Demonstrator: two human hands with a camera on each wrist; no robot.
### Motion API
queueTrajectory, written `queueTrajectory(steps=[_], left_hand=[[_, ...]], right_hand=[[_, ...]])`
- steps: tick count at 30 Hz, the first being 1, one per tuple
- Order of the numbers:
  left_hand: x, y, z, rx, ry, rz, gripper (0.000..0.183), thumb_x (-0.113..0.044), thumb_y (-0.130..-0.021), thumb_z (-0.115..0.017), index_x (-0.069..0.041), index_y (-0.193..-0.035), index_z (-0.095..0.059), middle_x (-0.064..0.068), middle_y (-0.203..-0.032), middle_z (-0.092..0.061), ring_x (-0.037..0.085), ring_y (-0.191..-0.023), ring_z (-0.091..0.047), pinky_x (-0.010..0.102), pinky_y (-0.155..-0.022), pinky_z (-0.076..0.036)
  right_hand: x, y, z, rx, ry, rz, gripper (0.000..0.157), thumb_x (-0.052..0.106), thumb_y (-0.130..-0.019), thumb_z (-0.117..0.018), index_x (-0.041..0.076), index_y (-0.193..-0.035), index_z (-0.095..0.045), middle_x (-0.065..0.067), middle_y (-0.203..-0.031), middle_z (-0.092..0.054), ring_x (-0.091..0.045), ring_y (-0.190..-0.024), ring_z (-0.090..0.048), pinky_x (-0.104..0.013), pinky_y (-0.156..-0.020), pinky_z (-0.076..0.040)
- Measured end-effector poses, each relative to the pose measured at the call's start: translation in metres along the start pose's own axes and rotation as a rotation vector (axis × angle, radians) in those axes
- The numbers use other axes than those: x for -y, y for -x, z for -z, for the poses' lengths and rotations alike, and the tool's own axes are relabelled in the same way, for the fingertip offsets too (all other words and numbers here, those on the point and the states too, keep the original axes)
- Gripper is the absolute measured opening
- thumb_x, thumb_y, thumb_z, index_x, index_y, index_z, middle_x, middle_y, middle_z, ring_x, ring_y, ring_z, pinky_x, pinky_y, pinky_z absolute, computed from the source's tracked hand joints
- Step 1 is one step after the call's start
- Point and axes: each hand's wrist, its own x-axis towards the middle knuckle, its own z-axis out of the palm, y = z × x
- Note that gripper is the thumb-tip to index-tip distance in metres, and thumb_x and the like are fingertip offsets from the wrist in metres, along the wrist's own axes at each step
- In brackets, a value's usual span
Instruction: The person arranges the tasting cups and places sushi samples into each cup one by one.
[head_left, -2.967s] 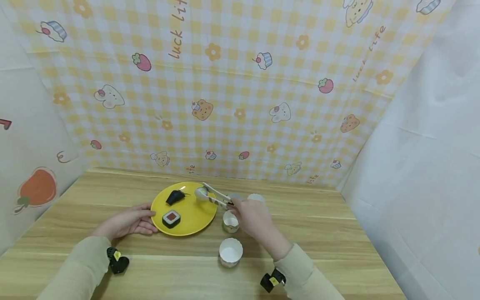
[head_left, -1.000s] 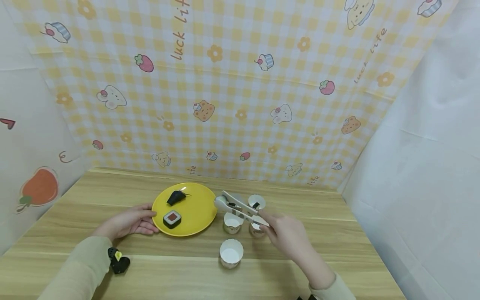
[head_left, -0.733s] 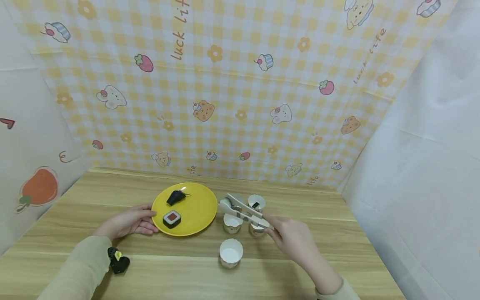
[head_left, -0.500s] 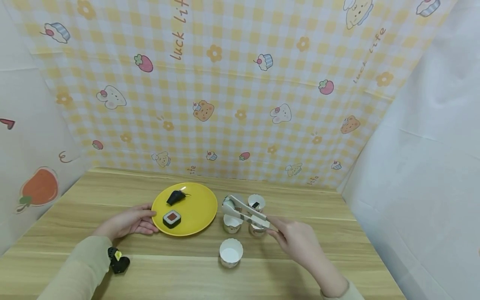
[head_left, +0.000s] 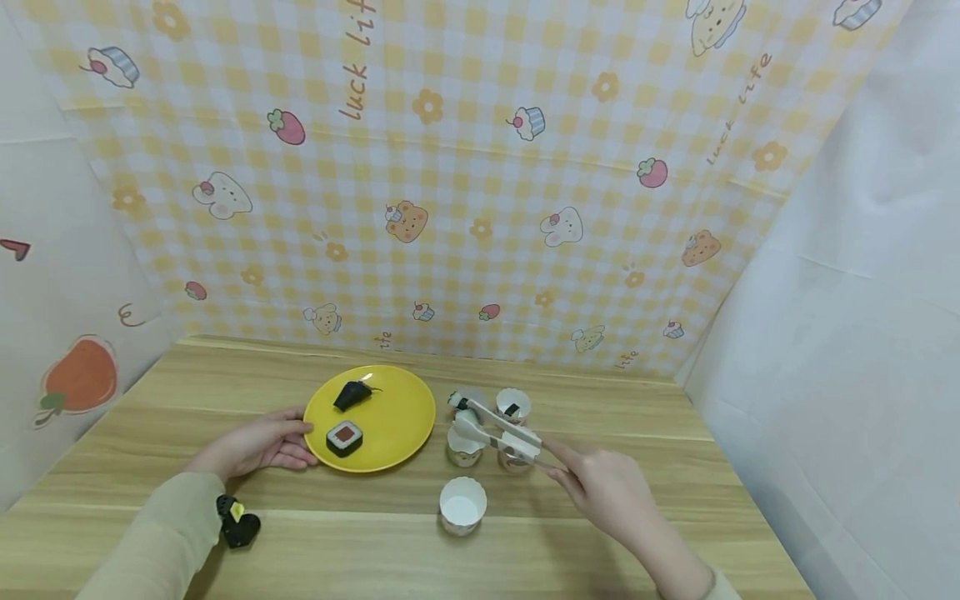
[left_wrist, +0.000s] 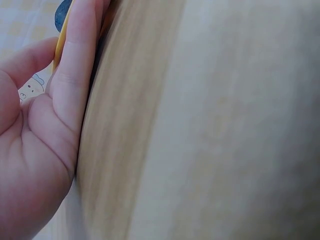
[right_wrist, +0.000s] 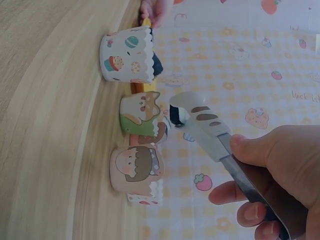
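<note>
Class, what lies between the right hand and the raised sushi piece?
The tongs: the right hand grips one end, and the sushi piece is at their tips. The right wrist view shows it.

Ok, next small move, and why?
I'd probably have the right hand lower the white-tipped metal tongs slightly toward the green-based paper cup with an animal print. The black-and-white sushi piece hangs between the tips, seemingly about over that cup, and what shows of the cup's inside looks bare white.
</note>
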Motion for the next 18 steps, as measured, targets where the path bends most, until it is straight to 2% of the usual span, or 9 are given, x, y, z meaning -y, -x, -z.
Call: queueTrajectory(steps=[3,6,9,10,18], left_hand=[[-0.0003,0.0005,-0.0008,0.005,-0.007,-0.004,0.065,-0.012,-0.103,-0.039,0.015,-0.143,0.005,0.019,-0.094,-0.067,0.028,-0.085,-0.069,0.04,-0.079,-0.057],[-0.0005,0.001,-0.0012,0.006,-0.013,-0.005,0.066,-0.013,-0.103,-0.039,0.015,-0.143,0.005,0.019,-0.094,-0.067,0.028,-0.085,-0.069,0.04,-0.079,-0.057],[-0.0005,0.0012,-0.001,0.001,-0.014,-0.001,0.066,-0.013,-0.103,-0.039,0.014,-0.144,0.005,0.019,-0.094,-0.067,0.028,-0.085,-0.069,0.039,-0.079,-0.057],[-0.0006,0.0013,-0.001,-0.001,-0.014,-0.001,0.066,-0.013,-0.103,-0.039,0.014,-0.144,0.006,0.019,-0.094,-0.067,0.028,-0.085,-0.069,0.039,-0.079,-0.057],[0.0005,0.0003,0.0003,0.004,-0.011,-0.008,0.064,-0.013,-0.103,-0.039,0.014,-0.143,0.003,0.019,-0.094,-0.067,0.028,-0.085,-0.069,0.039,-0.079,-0.057]], right_hand=[[-0.0002,0.0018,0.0012,0.009,0.005,0.0,0.038,0.024,-0.083,-0.076,0.014,-0.119,-0.069,0.009,-0.066,-0.06,0.003,-0.044,-0.026,-0.015,-0.036,-0.025],[-0.0001,0.0032,0.0022,0.03,-0.001,-0.004,0.037,0.024,-0.083,-0.075,0.012,-0.117,-0.069,0.013,-0.058,-0.051,0.003,-0.043,-0.023,-0.015,-0.036,-0.024],[0.0001,0.004,0.0028,0.055,-0.006,-0.01,0.037,0.024,-0.084,-0.074,0.011,-0.118,-0.069,0.017,-0.052,-0.034,0.003,-0.042,-0.02,-0.015,-0.035,-0.022],[0.0002,0.0042,0.0029,0.06,-0.006,-0.01,0.037,0.024,-0.084,-0.074,0.011,-0.118,-0.068,0.018,-0.052,-0.032,0.003,-0.042,-0.02,-0.015,-0.035,-0.022],[0.0004,0.0043,0.0027,0.081,-0.008,-0.011,0.038,0.025,-0.085,-0.074,0.011,-0.119,-0.068,0.018,-0.052,-0.032,0.003,-0.042,-0.021,-0.015,-0.035,-0.023]])
